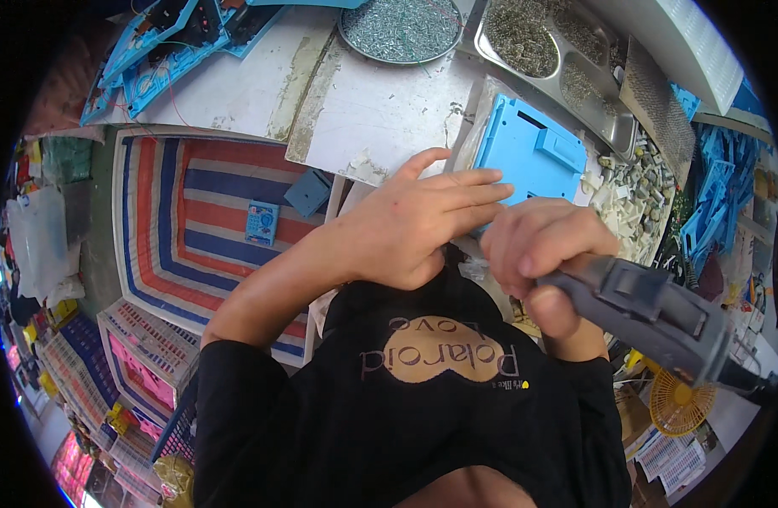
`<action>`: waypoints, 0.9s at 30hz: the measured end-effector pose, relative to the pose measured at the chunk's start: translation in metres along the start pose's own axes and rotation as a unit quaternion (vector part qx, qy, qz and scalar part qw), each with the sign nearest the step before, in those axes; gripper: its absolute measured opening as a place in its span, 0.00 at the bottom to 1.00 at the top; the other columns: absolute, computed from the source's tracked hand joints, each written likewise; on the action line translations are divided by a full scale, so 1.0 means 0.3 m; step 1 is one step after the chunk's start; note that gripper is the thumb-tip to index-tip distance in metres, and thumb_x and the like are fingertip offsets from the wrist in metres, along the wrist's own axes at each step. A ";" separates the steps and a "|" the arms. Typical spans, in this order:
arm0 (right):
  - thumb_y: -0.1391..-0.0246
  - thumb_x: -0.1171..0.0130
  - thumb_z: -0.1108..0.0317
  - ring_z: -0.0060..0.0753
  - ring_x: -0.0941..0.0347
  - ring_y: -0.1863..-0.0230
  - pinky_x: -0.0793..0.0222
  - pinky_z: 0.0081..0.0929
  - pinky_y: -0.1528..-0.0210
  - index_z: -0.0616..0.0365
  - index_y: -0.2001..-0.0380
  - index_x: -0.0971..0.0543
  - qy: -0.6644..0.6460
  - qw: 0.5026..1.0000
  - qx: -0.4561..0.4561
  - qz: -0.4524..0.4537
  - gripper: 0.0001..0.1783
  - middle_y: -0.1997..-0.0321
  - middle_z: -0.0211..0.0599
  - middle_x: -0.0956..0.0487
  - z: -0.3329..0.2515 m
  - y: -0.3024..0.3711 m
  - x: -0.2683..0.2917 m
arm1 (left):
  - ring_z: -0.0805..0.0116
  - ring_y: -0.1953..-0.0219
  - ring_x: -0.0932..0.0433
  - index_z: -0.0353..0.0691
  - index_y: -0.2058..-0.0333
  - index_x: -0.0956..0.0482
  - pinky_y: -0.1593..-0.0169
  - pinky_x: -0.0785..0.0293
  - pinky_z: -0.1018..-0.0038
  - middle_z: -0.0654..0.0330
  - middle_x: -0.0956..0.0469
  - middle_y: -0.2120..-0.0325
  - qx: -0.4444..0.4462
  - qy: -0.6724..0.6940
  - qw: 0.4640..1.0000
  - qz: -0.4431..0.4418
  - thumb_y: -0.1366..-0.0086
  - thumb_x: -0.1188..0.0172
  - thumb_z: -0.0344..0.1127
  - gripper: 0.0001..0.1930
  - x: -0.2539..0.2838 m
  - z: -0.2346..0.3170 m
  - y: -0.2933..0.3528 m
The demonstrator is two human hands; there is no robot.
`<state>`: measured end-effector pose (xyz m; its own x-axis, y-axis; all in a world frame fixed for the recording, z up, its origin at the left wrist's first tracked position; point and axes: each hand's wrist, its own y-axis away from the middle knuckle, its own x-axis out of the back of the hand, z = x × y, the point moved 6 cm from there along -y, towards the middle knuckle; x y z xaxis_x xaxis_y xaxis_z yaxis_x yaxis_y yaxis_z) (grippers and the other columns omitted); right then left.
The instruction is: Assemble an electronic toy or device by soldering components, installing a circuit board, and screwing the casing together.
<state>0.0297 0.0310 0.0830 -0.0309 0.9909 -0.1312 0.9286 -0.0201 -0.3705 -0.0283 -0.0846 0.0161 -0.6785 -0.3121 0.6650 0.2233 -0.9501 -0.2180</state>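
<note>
A light-blue plastic housing (531, 152) lies on the work table in front of me. My left hand (427, 207) reaches to its near left edge, fingers stretched out and touching or just over it. In a closed grip, my right hand (554, 254) holds a dark grey electric screwdriver (647, 306) with a cord at its rear. Its body slants down to the right, and its tip is hidden behind my hands. Clear plastic film (472, 127) shows along the housing's left side.
A round tray of screws (401, 52) and a divided metal tray (551, 78) of small parts stand behind. White plastic parts (630, 203) are heaped to the right. A striped-lined bin (228, 190) with blue pieces sits left; a yellow fan (681, 402) is lower right.
</note>
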 end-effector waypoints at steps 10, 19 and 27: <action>0.43 0.31 0.66 0.29 0.29 0.84 0.31 0.29 0.78 0.56 0.66 0.25 0.038 0.996 0.051 -0.057 0.11 0.82 0.30 0.25 0.043 0.015 -0.020 | 0.67 0.32 0.30 0.42 0.41 0.23 0.33 0.41 0.49 0.59 0.24 0.37 0.011 -0.024 1.000 0.009 0.50 0.37 0.25 0.33 -0.035 -0.002 -0.010; 0.34 0.43 0.59 0.24 0.37 0.83 0.36 0.28 0.75 0.63 0.51 0.28 0.051 0.975 0.127 0.174 0.18 0.80 0.30 0.29 -0.208 0.144 0.453 | 0.55 0.46 0.24 0.41 0.48 0.19 0.40 0.33 0.57 0.62 0.21 0.43 -0.059 -0.061 0.993 0.087 0.43 0.34 0.29 0.22 -0.082 0.097 -0.234; 0.39 0.40 0.70 0.23 0.33 0.80 0.34 0.24 0.77 0.67 0.55 0.29 -0.034 0.969 0.144 0.198 0.14 0.78 0.36 0.28 -0.113 0.148 0.490 | 0.59 0.43 0.25 0.45 0.48 0.17 0.40 0.34 0.58 0.64 0.21 0.40 -0.025 -0.138 0.990 0.033 0.44 0.31 0.33 0.23 -0.154 0.073 -0.266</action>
<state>0.0789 0.1802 0.0783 0.2735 0.8865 -0.3732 0.7305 -0.4439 -0.5189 0.0007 0.0056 0.0185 -0.4452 -0.3673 0.8167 0.2201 -0.9289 -0.2978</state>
